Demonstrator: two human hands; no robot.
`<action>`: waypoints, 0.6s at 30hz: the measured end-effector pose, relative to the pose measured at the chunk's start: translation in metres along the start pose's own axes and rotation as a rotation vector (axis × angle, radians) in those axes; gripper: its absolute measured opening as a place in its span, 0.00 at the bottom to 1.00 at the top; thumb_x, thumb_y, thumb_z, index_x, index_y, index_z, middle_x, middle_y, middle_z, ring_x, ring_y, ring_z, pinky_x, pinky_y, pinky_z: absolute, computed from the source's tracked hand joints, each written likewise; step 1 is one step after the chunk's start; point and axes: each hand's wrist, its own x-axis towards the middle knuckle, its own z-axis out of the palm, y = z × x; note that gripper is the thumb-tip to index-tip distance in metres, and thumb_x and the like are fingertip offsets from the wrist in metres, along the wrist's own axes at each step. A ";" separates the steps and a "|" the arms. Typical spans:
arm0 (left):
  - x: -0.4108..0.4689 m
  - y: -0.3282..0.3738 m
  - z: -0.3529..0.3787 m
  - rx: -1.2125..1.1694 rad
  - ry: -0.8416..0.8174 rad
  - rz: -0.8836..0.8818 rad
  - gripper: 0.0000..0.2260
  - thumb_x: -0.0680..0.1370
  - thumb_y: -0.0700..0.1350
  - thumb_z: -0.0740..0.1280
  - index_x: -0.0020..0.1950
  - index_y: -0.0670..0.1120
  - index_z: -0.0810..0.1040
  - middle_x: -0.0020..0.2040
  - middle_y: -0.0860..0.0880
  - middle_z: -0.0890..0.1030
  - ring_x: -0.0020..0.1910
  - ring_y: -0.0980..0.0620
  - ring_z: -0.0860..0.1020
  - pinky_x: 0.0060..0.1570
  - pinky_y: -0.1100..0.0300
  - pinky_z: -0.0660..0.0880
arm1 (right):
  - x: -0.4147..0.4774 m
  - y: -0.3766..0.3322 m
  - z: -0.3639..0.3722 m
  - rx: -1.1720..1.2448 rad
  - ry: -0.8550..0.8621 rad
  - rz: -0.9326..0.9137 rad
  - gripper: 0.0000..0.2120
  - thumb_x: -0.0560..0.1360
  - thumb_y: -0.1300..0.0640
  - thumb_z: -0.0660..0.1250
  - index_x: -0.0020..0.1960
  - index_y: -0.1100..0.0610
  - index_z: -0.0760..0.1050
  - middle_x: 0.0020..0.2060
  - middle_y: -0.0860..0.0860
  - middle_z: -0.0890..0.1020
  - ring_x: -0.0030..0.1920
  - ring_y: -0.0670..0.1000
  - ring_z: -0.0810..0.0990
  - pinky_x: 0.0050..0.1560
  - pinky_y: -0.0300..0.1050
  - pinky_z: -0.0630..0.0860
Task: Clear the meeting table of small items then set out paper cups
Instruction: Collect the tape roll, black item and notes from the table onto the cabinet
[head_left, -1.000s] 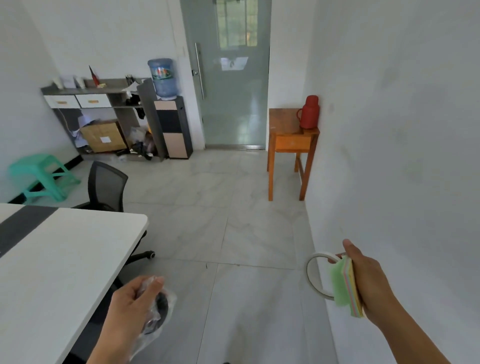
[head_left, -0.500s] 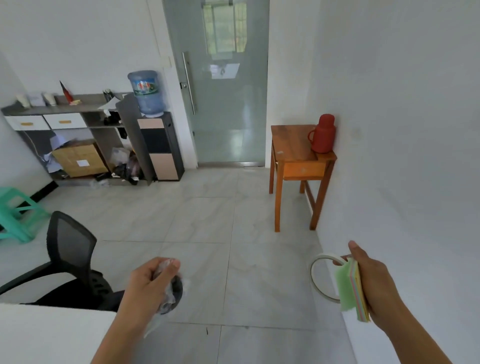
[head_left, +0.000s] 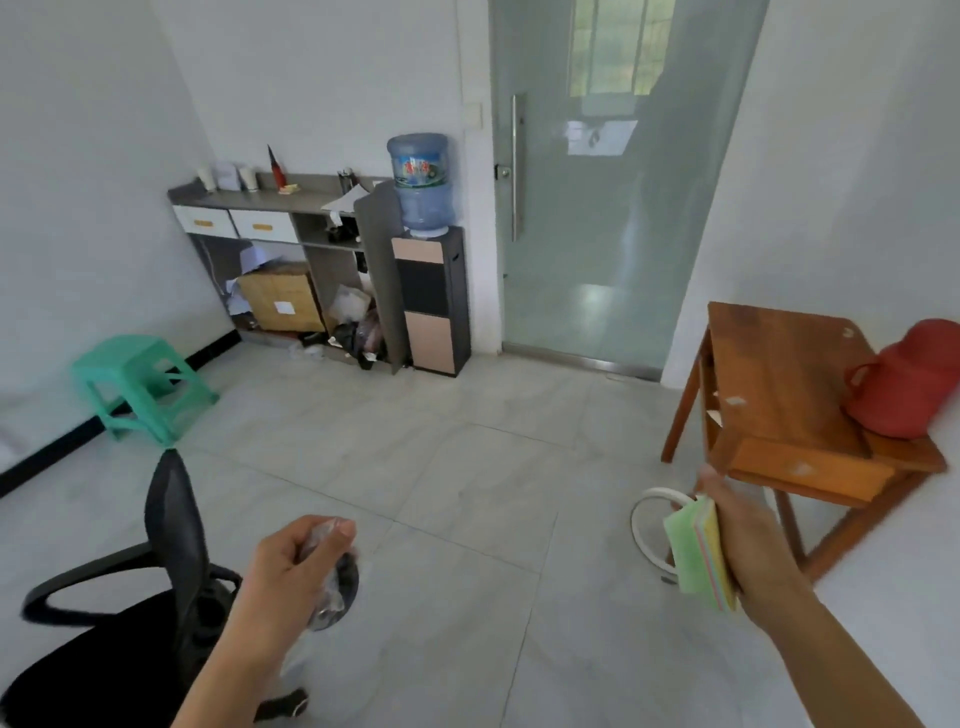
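Observation:
My left hand (head_left: 283, 571) is closed around a clear plastic bag (head_left: 335, 582) with a dark round item inside; it hangs low over the floor beside the office chair. My right hand (head_left: 748, 551) grips a stack of coloured sticky notes (head_left: 698, 553), green on the outside, together with a white tape ring (head_left: 647, 530) that sticks out to the left. This hand is just in front of the wooden side table (head_left: 789, 374). The meeting table is out of view. Two white cup-like items (head_left: 248, 178) stand on the far shelf unit.
A black mesh office chair (head_left: 171, 525) stands at lower left. A red thermos (head_left: 906, 384) sits on the wooden side table by the right wall. Farther off are a green plastic stool (head_left: 137, 379), a grey shelf unit (head_left: 291, 249), a water dispenser (head_left: 426, 249) and a frosted glass door (head_left: 597, 208).
The view has swung left and moved forward: the white table is gone from sight, the side table is now close on the right. Both hands keep their items.

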 end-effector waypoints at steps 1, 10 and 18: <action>0.014 0.000 -0.005 -0.002 0.032 -0.012 0.07 0.77 0.43 0.69 0.42 0.42 0.83 0.35 0.45 0.83 0.37 0.49 0.80 0.41 0.61 0.74 | 0.022 -0.011 0.023 -0.015 -0.043 -0.001 0.37 0.64 0.31 0.68 0.42 0.69 0.80 0.36 0.68 0.82 0.35 0.64 0.80 0.43 0.58 0.76; 0.196 -0.045 -0.062 -0.056 0.297 -0.175 0.06 0.76 0.44 0.71 0.44 0.42 0.84 0.39 0.40 0.85 0.44 0.40 0.83 0.47 0.52 0.76 | 0.167 -0.048 0.241 -0.073 -0.311 0.001 0.24 0.75 0.42 0.65 0.42 0.64 0.84 0.32 0.64 0.80 0.32 0.57 0.77 0.39 0.50 0.73; 0.411 -0.014 -0.115 -0.037 0.304 -0.130 0.07 0.77 0.45 0.70 0.41 0.43 0.83 0.35 0.44 0.82 0.36 0.45 0.79 0.38 0.56 0.73 | 0.268 -0.129 0.418 -0.074 -0.362 -0.080 0.24 0.76 0.43 0.64 0.40 0.63 0.83 0.31 0.62 0.80 0.32 0.57 0.77 0.38 0.50 0.74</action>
